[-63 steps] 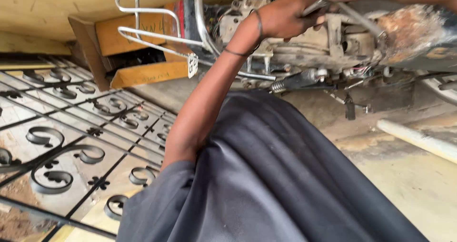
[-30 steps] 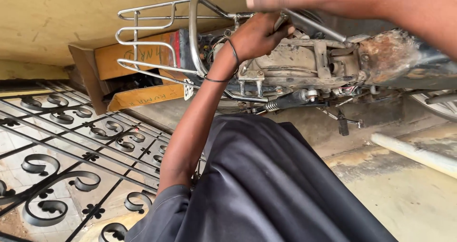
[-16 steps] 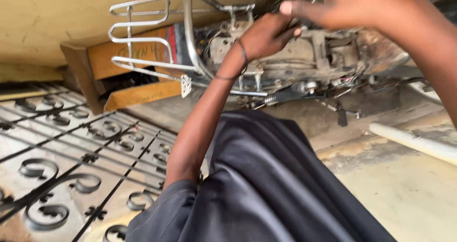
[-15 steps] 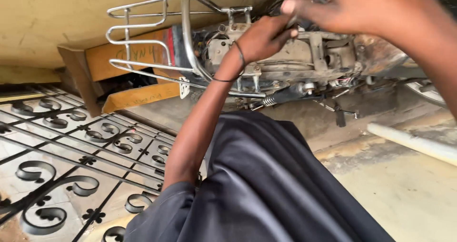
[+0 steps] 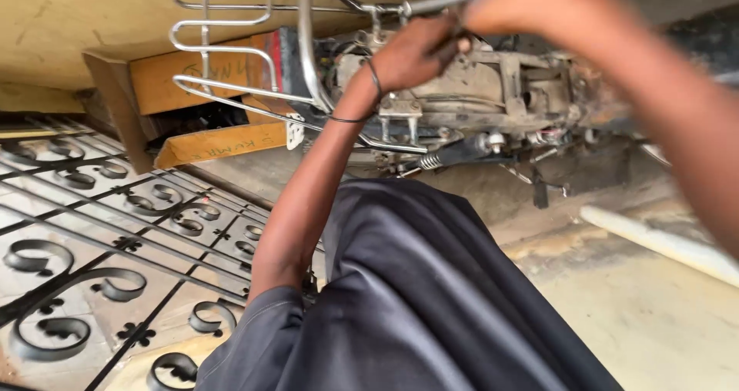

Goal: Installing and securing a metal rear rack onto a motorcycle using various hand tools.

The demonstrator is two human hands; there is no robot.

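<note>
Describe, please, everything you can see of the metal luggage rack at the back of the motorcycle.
The luggage rack is made of bent, silver-coloured metal tubes with rounded corners, shiny and chromed as it looks. Several parallel bars join a thicker curved hoop, which runs to the dusty motorcycle frame. It points towards the wooden boxes by the yellow wall. The left hand works just beside its inner end; whether it touches the rack cannot be told.

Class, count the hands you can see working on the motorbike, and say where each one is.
2. The left hand is on the frame behind the rack; the right hand is blurred, just above it.
</note>
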